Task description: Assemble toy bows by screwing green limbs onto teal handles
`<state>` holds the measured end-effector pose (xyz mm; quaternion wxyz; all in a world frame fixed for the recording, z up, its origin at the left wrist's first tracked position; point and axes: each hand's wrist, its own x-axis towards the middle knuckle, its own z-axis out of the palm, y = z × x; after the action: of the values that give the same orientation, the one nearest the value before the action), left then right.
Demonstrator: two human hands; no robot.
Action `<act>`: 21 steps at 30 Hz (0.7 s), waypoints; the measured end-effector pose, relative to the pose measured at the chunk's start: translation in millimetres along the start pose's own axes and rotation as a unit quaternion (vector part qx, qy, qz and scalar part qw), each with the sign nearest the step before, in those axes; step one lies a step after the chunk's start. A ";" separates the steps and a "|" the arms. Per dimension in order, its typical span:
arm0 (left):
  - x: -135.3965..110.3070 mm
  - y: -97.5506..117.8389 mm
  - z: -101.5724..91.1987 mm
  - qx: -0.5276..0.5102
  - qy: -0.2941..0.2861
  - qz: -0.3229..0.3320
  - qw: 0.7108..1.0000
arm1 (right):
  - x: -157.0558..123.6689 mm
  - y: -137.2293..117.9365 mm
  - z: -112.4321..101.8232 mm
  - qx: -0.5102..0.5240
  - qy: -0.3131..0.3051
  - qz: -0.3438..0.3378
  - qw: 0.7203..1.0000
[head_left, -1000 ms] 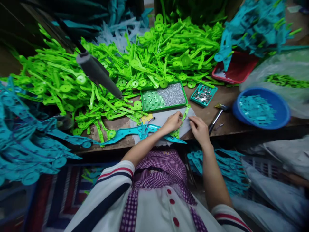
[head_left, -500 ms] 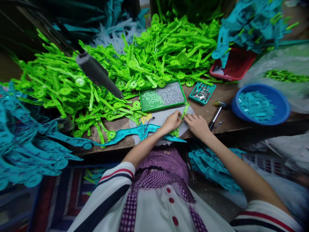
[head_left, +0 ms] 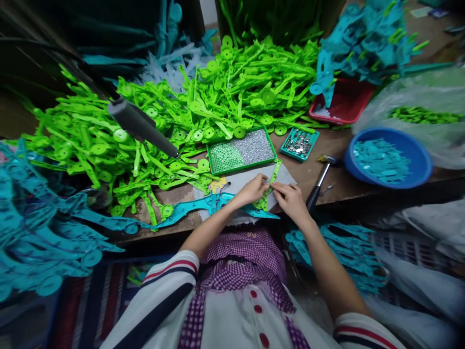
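The green strip [head_left: 276, 169] lies between the hands near the front edge of the workbench [head_left: 343, 193], long axis running away and rightward; the right hand [head_left: 289, 198] pinches its edge; the left hand [head_left: 255, 188] curls alongside, grip unclear to me; grey cloth [head_left: 243, 175] beneath, hammer [head_left: 319, 185] rightward.

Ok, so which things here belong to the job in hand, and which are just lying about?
Apparently in the job:
green piece, between left hand and right hand
long blue piece
grey cloth beneath

Apparently just lying about, untouched:
hammer
red tray
blue bowl
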<state>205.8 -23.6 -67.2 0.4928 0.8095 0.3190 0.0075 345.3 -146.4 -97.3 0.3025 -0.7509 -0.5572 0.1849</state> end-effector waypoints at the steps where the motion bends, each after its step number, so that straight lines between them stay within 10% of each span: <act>1: -9.2 0.0 -2.3 0.029 -0.001 0.010 1.000 | 1.5 -0.9 -0.6 -0.012 -0.004 0.006 1.000; 7: -53.5 9.1 -4.6 0.264 0.012 0.002 0.965 | 5.0 -9.7 -5.0 -0.047 -0.017 0.026 0.998; 21: -73.9 10.5 7.8 0.403 0.024 0.032 0.914 | -0.8 -23.7 8.0 -0.069 0.030 0.052 0.996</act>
<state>154.8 -71.7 -40.5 0.1163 0.9488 0.2807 -0.0860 323.0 -140.5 -87.7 0.2561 -0.8032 -0.5196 0.1389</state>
